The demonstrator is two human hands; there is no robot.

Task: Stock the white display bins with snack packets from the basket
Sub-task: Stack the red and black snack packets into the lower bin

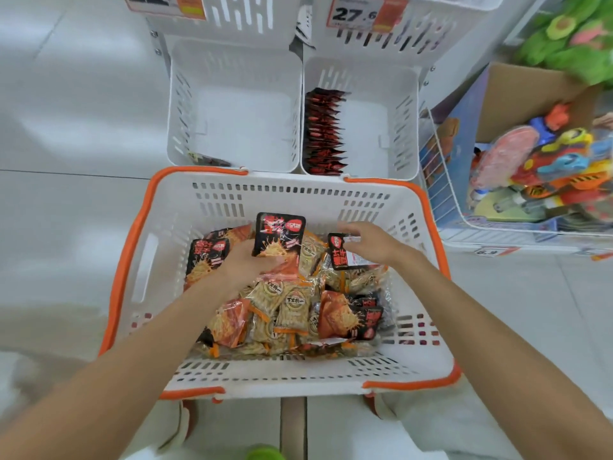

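The floor (66,127) is pale, glossy tile. Against it stand two white display bins side by side, with two more bins above them carrying price tags (356,13).

The left bin (232,107) is nearly bare; only a dark packet edge shows at its near left corner. The right bin (398,121) holds a row of black-and-red packets (324,134) standing on edge along its left wall, with the rest of the bin floor clear.

Directly in front of the bins sits the basket (166,227), white slotted plastic with an orange rim. It rests on the lap of the person, who wears light trousers. A heap of snack packets (288,310) covers the basket floor: orange ones, clear ones with round labels, and black-and-red ones.

The left hand (245,263) is inside the basket, closed on a black-and-red packet (280,235) held upright above the heap. A second packet of the same kind (207,255) lies just beside that hand, at its left.

The right hand (368,244) is also inside the basket, fingers pinching a smaller-looking black-and-red packet (341,252) at its top edge.

To the right, a wire rack (441,180) contains colourful toys (544,167) and a cardboard box (517,94).
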